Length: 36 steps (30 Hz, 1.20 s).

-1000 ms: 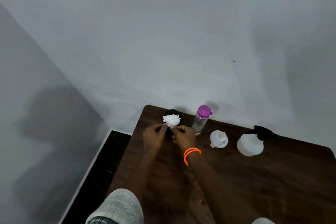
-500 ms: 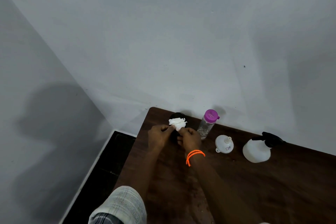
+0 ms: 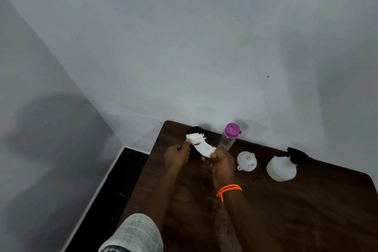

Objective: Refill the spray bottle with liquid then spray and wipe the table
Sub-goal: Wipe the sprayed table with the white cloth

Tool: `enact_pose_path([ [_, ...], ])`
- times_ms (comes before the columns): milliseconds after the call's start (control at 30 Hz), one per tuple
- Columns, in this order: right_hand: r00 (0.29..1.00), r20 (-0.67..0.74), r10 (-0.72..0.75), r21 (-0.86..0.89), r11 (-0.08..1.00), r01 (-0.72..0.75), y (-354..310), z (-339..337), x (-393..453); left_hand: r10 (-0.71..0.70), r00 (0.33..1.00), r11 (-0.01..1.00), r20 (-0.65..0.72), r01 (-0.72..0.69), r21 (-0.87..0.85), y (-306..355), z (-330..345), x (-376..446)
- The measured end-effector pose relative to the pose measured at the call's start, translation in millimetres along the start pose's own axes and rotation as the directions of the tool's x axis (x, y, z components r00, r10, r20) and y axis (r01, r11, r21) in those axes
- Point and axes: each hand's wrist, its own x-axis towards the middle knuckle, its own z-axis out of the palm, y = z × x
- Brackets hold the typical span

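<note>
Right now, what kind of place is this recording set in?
Probably a bare room corner indoors, not a kitchen: plain grey walls, a dark floor strip, and a dark brown wooden table holding only a white plastic spray bottle and white funnel.

white spray bottle (image 3: 281, 168) upright, black trigger head, dark table (image 3: 306, 210)
</note>
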Motion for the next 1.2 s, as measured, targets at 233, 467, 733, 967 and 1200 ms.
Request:
enact_pose_path([
  [233,0.979,0.094,0.179,0.076,0.98,-0.186,1.7,-49.1,-13.8,-0.225,0.847,0.792,0.481,0.447,-0.417,-9.9,8.0,-38.3],
  [467,0.974,-0.024,0.226,-0.136,0.964,-0.227,3.6,-93.4,-16.6,-0.107,0.91,0.861,0.402,0.286,-0.42,-26.2,5.0,-49.7],
  [733,0.948,-0.224,-0.225,-0.855,0.513,-0.08,31.5,-116.1,-31.1,0.33,0.944,0.858,0.021,-0.309,0.41,-61.8,-7.4,-63.3],
  [967,0.908,0.395,-0.14,-0.915,0.029,0.403,68.0,-107.3,-47.9,0.467,0.826,0.501,0.315,-0.541,0.675,-101.4,-7.9,-75.2],
  [1200,0.857,0.507,0.089,-0.79,-0.35,0.504,98.3,-102.3,-26.5,0.366,0.706,0.171,0.606,-0.691,0.702,-122.8,-10.0,-60.7],
])
